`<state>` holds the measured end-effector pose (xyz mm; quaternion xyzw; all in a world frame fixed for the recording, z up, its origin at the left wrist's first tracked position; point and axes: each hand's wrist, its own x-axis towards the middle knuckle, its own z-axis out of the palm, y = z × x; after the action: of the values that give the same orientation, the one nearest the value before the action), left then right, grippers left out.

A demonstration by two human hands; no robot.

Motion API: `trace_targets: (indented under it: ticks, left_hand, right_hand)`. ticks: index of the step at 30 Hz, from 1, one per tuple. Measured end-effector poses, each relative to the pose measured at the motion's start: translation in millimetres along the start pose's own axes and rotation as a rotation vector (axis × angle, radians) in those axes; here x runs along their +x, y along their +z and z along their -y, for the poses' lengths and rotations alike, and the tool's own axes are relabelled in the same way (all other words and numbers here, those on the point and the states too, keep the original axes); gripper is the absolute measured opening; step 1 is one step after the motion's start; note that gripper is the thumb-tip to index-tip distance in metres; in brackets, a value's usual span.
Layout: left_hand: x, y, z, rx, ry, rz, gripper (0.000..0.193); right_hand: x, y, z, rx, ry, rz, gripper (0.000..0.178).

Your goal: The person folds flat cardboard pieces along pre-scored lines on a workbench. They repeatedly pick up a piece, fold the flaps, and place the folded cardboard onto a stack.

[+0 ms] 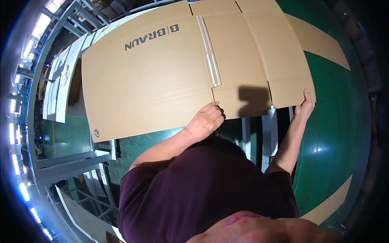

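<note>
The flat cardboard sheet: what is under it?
Below the cardboard sheet near edge, a green surface and grey metal rails show. Whatever lies under its middle is covered.

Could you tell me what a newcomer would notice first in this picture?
A large flattened brown cardboard box fills the upper middle of the view, lying over a green surface. The left hand grips its near edge at a flap notch, while the right hand holds the near right corner.
</note>
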<state>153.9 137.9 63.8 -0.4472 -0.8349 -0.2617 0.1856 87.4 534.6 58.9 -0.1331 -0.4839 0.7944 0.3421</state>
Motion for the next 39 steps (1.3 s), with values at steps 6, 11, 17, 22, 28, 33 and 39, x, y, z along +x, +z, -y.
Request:
trace_targets:
  ticks: [6, 11, 17, 22, 28, 33, 39]
  left_hand:
    - [-5, 9, 3, 0.045, 0.014, -0.129, 0.007]
    - [-11, 7, 2, -0.009, 0.019, -0.003, 0.011]
    - [-7, -1, 4, -0.004, 0.041, 0.086, 0.011]
    - [-10, -2, 8, -0.042, 0.073, 0.160, 0.013]
    - [-12, 0, 11, -0.059, 0.024, -0.116, 0.014]
    - [-19, 8, 14, -0.077, -0.027, -0.077, 0.013]
    - [-18, -10, 21, -0.373, -0.305, -0.211, 0.020]
  right_hand:
    - [-110, 103, 52, -0.852, -0.993, 0.654, 0.035]
    - [-176, 122, -46, -0.886, -0.848, 1.281, 0.029]
    - [-175, 114, -52, -0.909, -0.793, 1.310, 0.029]
    - [-174, 115, -50, -0.921, -0.786, 1.312, 0.028]
    - [-187, 124, -50, -0.914, -0.733, 1.219, 0.026]
    - [-198, 123, -61, -0.898, -0.701, 1.147, 0.026]
    - [-199, 119, -61, -0.881, -0.691, 1.109, 0.026]
